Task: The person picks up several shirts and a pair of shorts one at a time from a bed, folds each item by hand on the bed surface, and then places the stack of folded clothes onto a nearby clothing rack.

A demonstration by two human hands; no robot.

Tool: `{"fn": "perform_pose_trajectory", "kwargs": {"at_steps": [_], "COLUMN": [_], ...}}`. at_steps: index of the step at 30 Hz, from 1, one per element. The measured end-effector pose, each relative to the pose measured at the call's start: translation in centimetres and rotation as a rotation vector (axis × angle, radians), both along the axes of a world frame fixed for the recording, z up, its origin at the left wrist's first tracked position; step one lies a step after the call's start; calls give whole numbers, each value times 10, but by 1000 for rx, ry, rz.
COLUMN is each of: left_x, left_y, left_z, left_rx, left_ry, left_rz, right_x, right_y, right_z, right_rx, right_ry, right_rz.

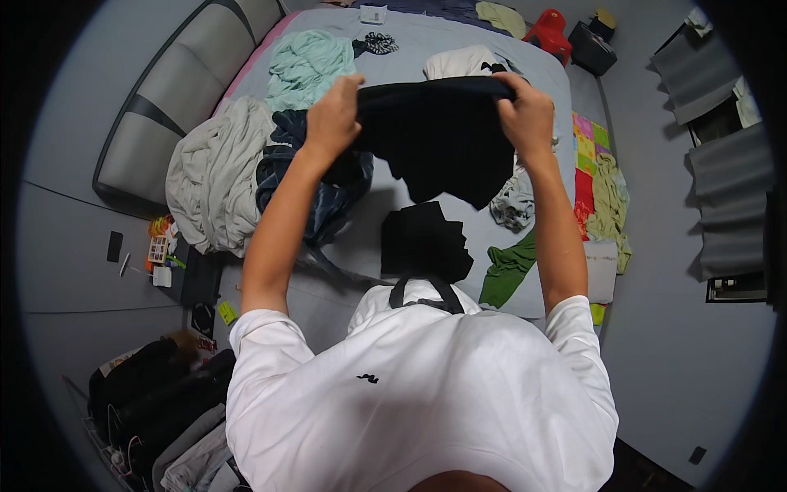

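My left hand (336, 117) and my right hand (527, 112) hold up a black garment (436, 135) by its top edge, one at each end, with the cloth hanging between them above the bed. What kind of garment it is, I cannot tell for certain. Nearer to my body, a folded stack of black cloth (424, 243) lies on the pale bed sheet (363, 215). A green garment (509, 267) lies to the right of that stack, partly behind my right forearm. Dark blue clothing (335, 206) is bunched on the left, partly covered by my left forearm.
A grey-white crumpled blanket (215, 178) and a mint-green cloth (310, 67) lie along the padded headboard (178, 92). White cloth (461, 61) is at the far right of the bed. A red plastic seat (549, 35) stands beyond it. Clothes hang on a rack (141, 393) at lower left.
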State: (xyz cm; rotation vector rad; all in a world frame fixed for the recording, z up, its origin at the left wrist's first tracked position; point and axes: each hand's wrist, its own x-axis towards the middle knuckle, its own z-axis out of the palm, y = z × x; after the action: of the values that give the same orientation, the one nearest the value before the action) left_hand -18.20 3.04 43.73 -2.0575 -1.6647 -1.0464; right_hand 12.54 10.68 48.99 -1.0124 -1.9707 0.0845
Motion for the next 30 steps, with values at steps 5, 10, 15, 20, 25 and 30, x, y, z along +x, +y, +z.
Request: {"fn": "perform_pose_trajectory", "kwargs": {"at_steps": [5,10,15,20,25,30], "left_x": [-52,-86,-16,95,84,20], "left_y": [-3,-2,-25,-114,-121,-128], "left_z": [-38,-59,-22,-12,-70,-89], "left_rx": [-218,-413,-182,-74,29,-88], "left_ry": [-61,-78,-1235,-866,-781,-663], "left_rz": [224,430,-163,-301,56,374], "right_x": [10,-19,-85,-131,-134,-74], "right_y": [-9,-29,-48,-59,-77,-78], "right_z": [20,27,21,-3,19,38], "right_rx": [-186,-1032,-1364,-1490,-1452,-1294], "right_ry": [-36,-129,702,1189,1301,1431], "right_rz": [122,516,555,624,522,486]}}
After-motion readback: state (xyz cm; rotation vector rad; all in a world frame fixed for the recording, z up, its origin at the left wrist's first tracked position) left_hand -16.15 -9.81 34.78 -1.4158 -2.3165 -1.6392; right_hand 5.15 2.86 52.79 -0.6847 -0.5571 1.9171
